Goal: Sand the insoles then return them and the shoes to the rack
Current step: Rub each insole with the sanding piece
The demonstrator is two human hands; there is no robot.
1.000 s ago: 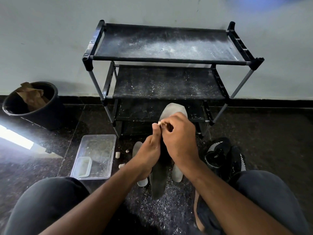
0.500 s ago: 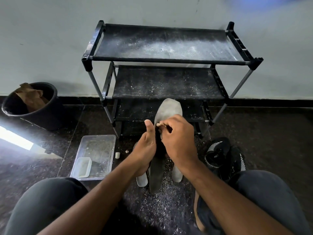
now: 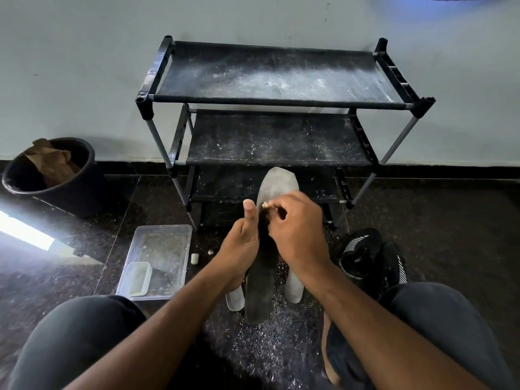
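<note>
At the centre of the frame a grey insole [image 3: 277, 187] is being held up on end in front of the shoe rack [image 3: 281, 102], its pale toe end pointing toward the top of the frame and its darker heel end hanging low over the floor [image 3: 422, 220]. It is being gripped along its left edge by the left hand [image 3: 240, 246], with the thumb stretched straight up beside the insole and the other fingers hidden behind it. The fingers of the right hand [image 3: 295, 229] are being curled down against the insole's face, and a small pale piece [image 3: 265, 204], possibly a bit of abrasive, is being pinched at the fingertips; it is too small to be named with certainty.

Two lighter insoles [image 3: 294, 285] are lying flat on the floor beneath the held one, one showing at each side of it, among pale dust and shavings. A pair of black shoes [image 3: 363, 254] with white stripes is sitting on the floor at the right of centre, just beside the right forearm. The rack's three dark shelves are being seen dusted with white powder, against the pale wall.

At the left of centre a clear plastic container [image 3: 160, 249] is lying on the floor with a smaller tray [image 3: 138, 278] inside it, and two small pale bits [image 3: 194, 258] are lying just beside it. At the far left a black bucket [image 3: 56, 178] with brown paper in it is standing near the wall.
</note>
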